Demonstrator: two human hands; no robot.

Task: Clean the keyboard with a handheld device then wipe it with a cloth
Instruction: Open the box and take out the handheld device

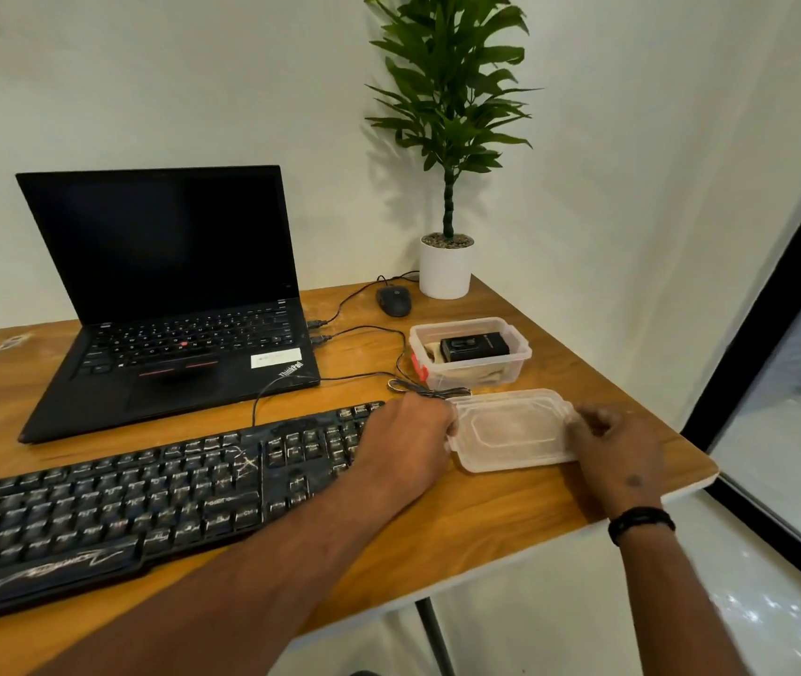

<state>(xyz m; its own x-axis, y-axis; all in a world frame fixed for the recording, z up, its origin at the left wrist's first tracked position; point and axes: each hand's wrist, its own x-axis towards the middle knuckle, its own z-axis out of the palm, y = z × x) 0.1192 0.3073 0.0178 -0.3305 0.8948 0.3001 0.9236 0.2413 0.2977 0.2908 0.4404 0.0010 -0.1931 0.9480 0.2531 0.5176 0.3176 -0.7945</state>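
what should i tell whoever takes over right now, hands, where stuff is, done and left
Left hand: grips the left end of the clear lid, which lies on the table.
Right hand: grips the lid's right end.
Clear box: open, behind the lid, holding the black handheld device on top of a beige cloth.
Keyboard: in front of the laptop, dusty and marked, untouched.
Done: lid off the box.
Left: let go of the lid, take the device, clean the keyboard, then wipe it with the cloth.
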